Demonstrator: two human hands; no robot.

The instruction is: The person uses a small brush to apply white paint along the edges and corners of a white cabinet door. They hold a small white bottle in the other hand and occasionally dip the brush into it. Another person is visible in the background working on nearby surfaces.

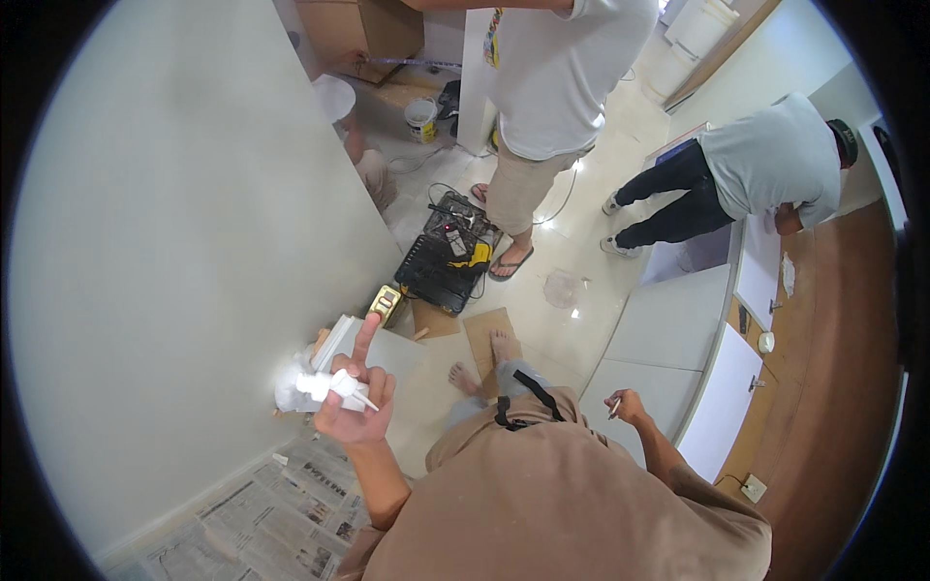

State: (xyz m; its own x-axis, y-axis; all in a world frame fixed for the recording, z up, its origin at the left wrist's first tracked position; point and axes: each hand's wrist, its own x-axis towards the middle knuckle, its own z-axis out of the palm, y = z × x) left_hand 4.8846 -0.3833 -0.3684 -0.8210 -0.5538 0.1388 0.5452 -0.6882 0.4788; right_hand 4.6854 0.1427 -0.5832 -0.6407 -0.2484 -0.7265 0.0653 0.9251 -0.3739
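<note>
My left hand is raised beside a large pale wall panel. It grips a small white tube with a nozzle, and its index finger points upward. My right hand hangs low on the right and pinches a small thin white object; what that object is cannot be told. My bare feet stand on a piece of brown cardboard on the floor.
An open black tool case with yellow tools lies on the tiled floor. One person in a white shirt and sandals stands behind it; another in black trousers bends over a counter. White cabinet panels sit right. Newspaper covers the floor lower left.
</note>
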